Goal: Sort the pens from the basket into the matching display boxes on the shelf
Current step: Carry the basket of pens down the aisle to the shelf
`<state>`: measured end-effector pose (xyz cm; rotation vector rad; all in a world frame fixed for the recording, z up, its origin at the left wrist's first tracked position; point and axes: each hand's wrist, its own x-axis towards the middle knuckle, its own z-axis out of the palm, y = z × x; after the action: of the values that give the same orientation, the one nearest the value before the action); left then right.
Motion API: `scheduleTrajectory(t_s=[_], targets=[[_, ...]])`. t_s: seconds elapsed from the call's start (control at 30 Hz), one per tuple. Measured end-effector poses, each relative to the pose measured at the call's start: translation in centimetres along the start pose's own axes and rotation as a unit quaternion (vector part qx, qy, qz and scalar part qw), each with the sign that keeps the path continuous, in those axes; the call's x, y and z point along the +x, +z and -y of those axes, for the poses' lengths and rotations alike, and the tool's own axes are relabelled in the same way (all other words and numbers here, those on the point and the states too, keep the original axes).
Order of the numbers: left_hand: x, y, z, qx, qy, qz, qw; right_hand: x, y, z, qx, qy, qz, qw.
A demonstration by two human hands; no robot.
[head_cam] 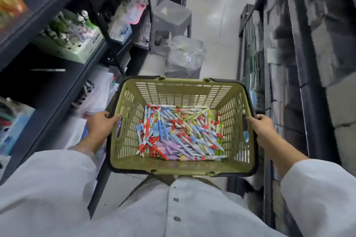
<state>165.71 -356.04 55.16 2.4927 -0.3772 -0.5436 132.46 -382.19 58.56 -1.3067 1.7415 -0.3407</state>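
Note:
I hold an olive-green slatted basket in front of my chest. My left hand grips its left rim and my right hand grips its right rim. A heap of pens in red, blue, purple, green and white covers the basket's floor. On the dark shelf at the left stands a green display box with panda-topped pens upright in it. Further back on that shelf sits a pale blue display box. The view is blurred.
Dark shelving lines the left side of a narrow aisle, and stacked goods fill the shelving on the right. A grey plastic stool and a clear plastic bag stand on the white floor ahead.

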Motion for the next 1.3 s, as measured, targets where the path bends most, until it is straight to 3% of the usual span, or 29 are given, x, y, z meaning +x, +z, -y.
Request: scheduleTrajectory(t_s=[0.13, 0.33, 0.73, 1.0, 1.3], targets=[[7.3, 1.1, -4.6, -0.019, -0.05, -0.021, 0.998, 8.1, 2.4, 9.5, -0.015, -0.035, 0.025, 0.999], [19.7, 2.7, -12.4, -0.065, -0.045, -0.042, 0.996, 18.3, 6.5, 20.5, -0.005, -0.036, 0.04, 0.999], [37.2, 4.1, -26.9, -0.047, -0.072, -0.096, 0.992, 35.8, 12.2, 39.4, -0.008, -0.072, 0.045, 0.996], [43.7, 5.8, -32.1, -0.09, -0.109, -0.086, 0.986, 44.1, 15.5, 49.7, -0.04, -0.105, 0.063, 0.992], [50.6, 4.3, -36.3, -0.094, -0.041, -0.063, 0.993, 47.3, 17.1, 53.5, -0.007, -0.108, 0.026, 0.994]])
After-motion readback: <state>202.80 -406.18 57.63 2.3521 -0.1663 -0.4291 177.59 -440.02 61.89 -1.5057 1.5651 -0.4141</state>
